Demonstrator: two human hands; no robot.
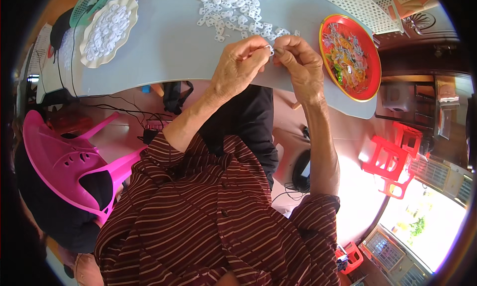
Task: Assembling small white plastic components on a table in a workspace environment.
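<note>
- While the left hand (241, 64) pinches a small white piece (270, 49) between thumb and forefinger, the right hand (302, 67) meets it with curled fingertips, at the upper centre of the frame
- I cannot tell whether the right fingers grip the piece too, or something thin beside it; that spot is too small to read
- The piece sits between the two sets of fingertips, just below the loose pile (233, 7) in the frame and over the near part of the table (174, 42)
- To do this well, I would judge, the left pinch should be firm but close to the edge, leaving the piece's openings free for the right fingertips
- Light, small movements seem best, with both wrists steady and the piece turned to face the eyes; hard pressure could flick it away
- At the upper left, a scalloped plate (97, 64) holds a heap of similar white pieces, mounded over most of its bottom
- At the upper right, a red tray (371, 57) with a yellow rim holds a tangle of thin, pale, clear-looking bits over a coloured bottom
- Beyond these, a green basket (89, 7) stands at the upper left and a white basket (350, 7) at the upper right; their contents I cannot make out
</note>
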